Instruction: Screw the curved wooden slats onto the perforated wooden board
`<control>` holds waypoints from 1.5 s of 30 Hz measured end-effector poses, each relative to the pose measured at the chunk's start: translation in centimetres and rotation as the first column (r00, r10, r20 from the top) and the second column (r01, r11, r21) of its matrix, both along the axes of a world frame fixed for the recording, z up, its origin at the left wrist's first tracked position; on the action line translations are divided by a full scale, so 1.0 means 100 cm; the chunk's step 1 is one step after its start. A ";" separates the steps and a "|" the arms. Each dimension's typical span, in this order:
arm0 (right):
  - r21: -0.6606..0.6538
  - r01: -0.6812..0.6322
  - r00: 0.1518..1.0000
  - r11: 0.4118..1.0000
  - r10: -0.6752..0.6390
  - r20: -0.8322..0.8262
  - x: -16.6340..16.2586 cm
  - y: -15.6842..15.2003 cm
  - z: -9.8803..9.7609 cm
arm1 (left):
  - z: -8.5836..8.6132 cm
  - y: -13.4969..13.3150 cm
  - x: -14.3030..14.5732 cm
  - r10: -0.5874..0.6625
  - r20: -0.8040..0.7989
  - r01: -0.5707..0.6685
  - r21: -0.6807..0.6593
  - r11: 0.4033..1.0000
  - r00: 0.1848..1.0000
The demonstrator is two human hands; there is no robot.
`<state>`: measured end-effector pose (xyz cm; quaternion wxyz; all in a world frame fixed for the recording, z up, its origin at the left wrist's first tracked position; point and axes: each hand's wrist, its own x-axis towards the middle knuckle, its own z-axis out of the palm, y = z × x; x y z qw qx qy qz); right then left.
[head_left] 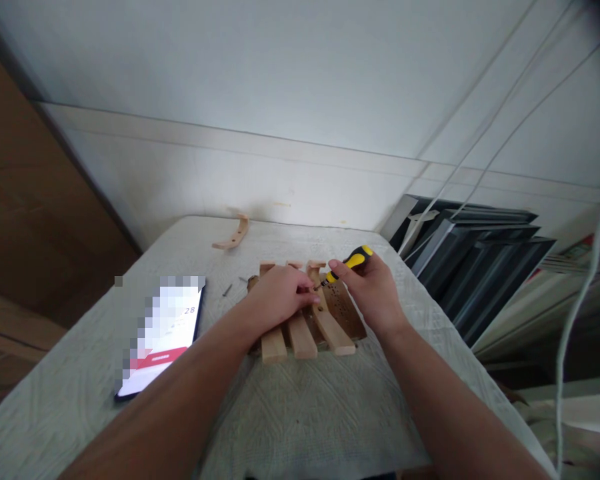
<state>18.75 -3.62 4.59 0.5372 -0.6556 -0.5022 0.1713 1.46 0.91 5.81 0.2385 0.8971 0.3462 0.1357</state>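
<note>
A yellow and black screwdriver (pixel 356 258) is gripped in my right hand (pixel 377 290), its shaft slanting down to the left. Its tip meets the rightmost wooden hook (pixel 336 332), a curved piece with a hole in it. Close to that tip, the thumb and fingers of my left hand (pixel 277 293) are pinched together; what they hold is hidden. Two more wooden hooks, a middle one (pixel 303 339) and a left one (pixel 273 345), lie partly under this hand. All three rest across a brown perforated board (pixel 349 310).
A loose wooden hook (pixel 237 237) lies near the wall. Left of the board is a screw (pixel 227 290). A lit phone (pixel 167 327) sits on the cloth-covered table (pixel 300 413). Dark panels (pixel 480 267) lean beside the table's right edge, with white cables (pixel 573 320) hanging there.
</note>
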 end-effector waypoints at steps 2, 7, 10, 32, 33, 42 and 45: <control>0.003 -0.012 1.000 1.000 0.012 -0.006 0.001 -0.001 0.000 | 0.001 0.000 0.000 0.004 -0.016 -0.004 0.000 1.000 1.000; 0.002 -0.264 0.958 0.965 0.262 -0.118 0.004 -0.005 0.005 | 0.003 0.000 0.000 -0.012 -0.011 0.012 0.002 1.000 1.000; 0.028 -0.398 0.913 0.917 0.399 -0.083 0.007 -0.007 0.007 | 0.003 -0.001 0.000 -0.017 -0.008 0.017 0.012 1.000 1.000; -0.032 -0.369 0.917 0.929 0.369 0.149 0.011 -0.008 0.005 | 0.001 -0.001 -0.001 -0.005 -0.001 0.005 -0.032 0.999 1.000; -0.037 -0.388 0.908 0.921 0.389 0.154 0.013 -0.008 0.005 | 0.001 -0.001 -0.001 -0.005 0.001 0.005 -0.028 1.000 1.000; 0.035 -0.087 0.939 0.996 0.070 0.337 -0.003 0.001 0.008 | 0.003 -0.001 0.001 -0.011 -0.009 0.011 0.008 1.000 1.000; 0.028 -0.066 0.962 0.997 0.056 0.268 -0.005 0.002 0.006 | 0.003 -0.001 0.001 -0.010 -0.016 0.010 0.006 1.000 1.000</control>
